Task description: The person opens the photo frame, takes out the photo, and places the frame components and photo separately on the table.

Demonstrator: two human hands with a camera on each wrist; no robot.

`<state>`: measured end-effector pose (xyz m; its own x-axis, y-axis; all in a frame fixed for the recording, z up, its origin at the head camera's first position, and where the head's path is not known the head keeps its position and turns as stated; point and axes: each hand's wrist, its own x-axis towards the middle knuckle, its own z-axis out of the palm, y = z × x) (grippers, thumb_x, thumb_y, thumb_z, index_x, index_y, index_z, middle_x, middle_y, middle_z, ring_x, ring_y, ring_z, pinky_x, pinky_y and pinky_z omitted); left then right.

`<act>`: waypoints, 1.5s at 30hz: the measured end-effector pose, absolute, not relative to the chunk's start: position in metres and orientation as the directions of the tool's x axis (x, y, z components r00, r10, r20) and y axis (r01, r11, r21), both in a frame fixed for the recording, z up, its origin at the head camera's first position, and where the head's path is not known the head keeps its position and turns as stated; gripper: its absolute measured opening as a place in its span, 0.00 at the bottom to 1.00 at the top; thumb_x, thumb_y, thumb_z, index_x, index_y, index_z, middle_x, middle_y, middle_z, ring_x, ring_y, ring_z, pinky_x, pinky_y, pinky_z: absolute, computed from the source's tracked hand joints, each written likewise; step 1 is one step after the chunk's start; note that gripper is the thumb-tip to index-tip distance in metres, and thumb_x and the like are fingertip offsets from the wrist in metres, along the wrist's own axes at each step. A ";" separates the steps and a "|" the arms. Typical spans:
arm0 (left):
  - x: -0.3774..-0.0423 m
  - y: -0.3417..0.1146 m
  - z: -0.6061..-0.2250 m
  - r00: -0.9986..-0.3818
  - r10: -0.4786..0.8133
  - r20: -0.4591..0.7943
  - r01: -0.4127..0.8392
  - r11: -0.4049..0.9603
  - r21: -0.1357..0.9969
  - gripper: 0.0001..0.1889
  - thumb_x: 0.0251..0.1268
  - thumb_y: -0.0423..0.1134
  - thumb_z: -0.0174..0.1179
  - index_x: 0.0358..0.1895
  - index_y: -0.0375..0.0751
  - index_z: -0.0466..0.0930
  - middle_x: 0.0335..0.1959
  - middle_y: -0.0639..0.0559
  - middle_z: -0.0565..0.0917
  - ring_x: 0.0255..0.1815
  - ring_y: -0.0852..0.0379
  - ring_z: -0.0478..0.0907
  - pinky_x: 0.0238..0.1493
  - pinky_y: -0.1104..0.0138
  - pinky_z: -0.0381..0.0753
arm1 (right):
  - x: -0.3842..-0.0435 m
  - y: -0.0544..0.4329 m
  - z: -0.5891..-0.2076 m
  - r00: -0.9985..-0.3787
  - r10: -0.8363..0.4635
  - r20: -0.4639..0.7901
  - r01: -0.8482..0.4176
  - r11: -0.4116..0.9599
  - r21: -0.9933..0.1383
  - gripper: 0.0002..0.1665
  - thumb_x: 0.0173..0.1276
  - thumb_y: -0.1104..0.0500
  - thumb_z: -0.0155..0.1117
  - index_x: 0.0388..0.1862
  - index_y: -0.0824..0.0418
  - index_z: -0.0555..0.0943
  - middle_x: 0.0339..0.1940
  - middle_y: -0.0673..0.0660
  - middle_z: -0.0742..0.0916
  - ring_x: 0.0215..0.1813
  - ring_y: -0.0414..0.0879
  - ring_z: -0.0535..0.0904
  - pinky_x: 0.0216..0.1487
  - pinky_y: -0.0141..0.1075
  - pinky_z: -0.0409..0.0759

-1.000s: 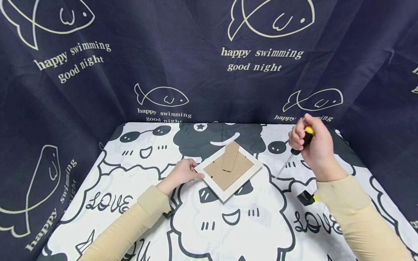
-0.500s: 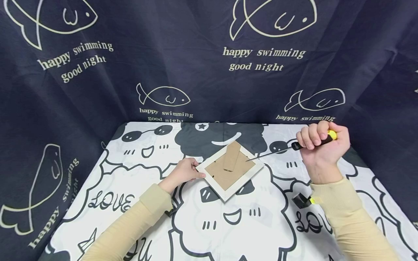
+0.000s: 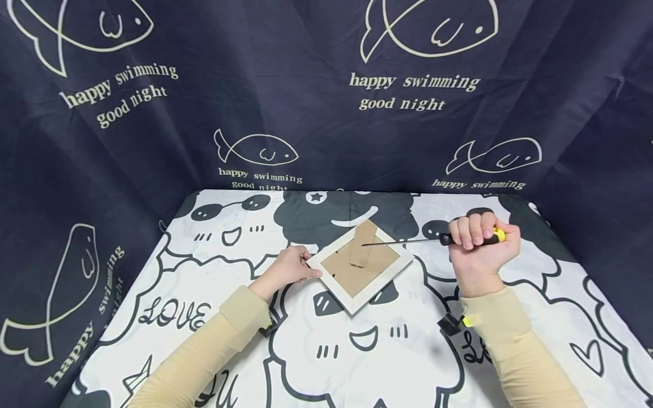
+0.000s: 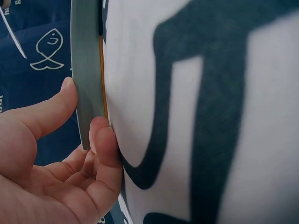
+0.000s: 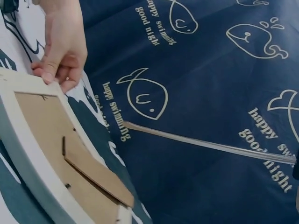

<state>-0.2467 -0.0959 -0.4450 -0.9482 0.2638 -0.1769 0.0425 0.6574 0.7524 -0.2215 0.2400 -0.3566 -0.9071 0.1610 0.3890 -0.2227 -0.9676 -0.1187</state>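
A picture frame [image 3: 352, 294] lies back side up on the cloth, turned cornerwise, with a white border and a brown backing board [image 5: 39, 119]. Its stand flap [image 5: 100, 177] runs over the backing. My left hand [image 3: 289, 266] pinches the frame's left corner, thumb on top and fingers beneath, as the left wrist view shows with the frame's edge [image 4: 88, 70]. My right hand [image 3: 479, 252] grips a screwdriver by its black and yellow handle [image 3: 492, 237]. The screwdriver's thin metal shaft [image 5: 210, 145] points left, its tip overlapping the stand flap in the head view and held above the frame.
A white cloth [image 3: 398, 362] with dark cartoon sheep covers the table. Dark blue curtains [image 3: 326, 73] printed with fish enclose its back and sides. A black wrist camera [image 3: 451, 324] with a yellow strap sits at my right wrist.
My right hand has tilted the screwdriver from pointing down to nearly level and brought its tip leftward over the frame. My left hand and the frame stay in place.
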 end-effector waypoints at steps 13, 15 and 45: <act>-0.249 -0.095 -0.447 -0.950 0.261 -0.173 0.048 0.668 0.743 0.18 0.48 0.41 0.72 0.38 0.36 0.77 0.11 0.54 0.75 0.12 0.61 0.69 0.17 0.71 0.66 | -0.223 0.210 -0.384 -0.891 0.153 0.427 -0.228 -0.965 -0.131 0.19 0.55 0.56 0.31 0.08 0.62 0.59 0.03 0.54 0.63 0.08 0.46 0.54 0.14 0.34 0.46; -0.250 -0.095 -0.447 -0.950 0.262 -0.171 0.049 0.666 0.745 0.18 0.48 0.41 0.72 0.38 0.36 0.77 0.11 0.54 0.75 0.12 0.61 0.69 0.17 0.71 0.66 | -0.225 0.206 -0.389 -0.886 0.149 0.439 -0.233 -0.962 -0.144 0.19 0.55 0.57 0.32 0.08 0.63 0.60 0.04 0.54 0.62 0.08 0.46 0.54 0.14 0.34 0.47; -0.251 -0.093 -0.447 -0.968 0.220 -0.123 0.079 0.730 0.679 0.18 0.44 0.42 0.75 0.35 0.37 0.80 0.26 0.51 0.76 0.26 0.56 0.71 0.25 0.70 0.70 | -0.227 0.170 -0.414 -0.789 0.199 0.582 -0.427 -0.858 -0.286 0.18 0.55 0.59 0.32 0.08 0.63 0.58 0.05 0.54 0.60 0.08 0.44 0.55 0.12 0.34 0.52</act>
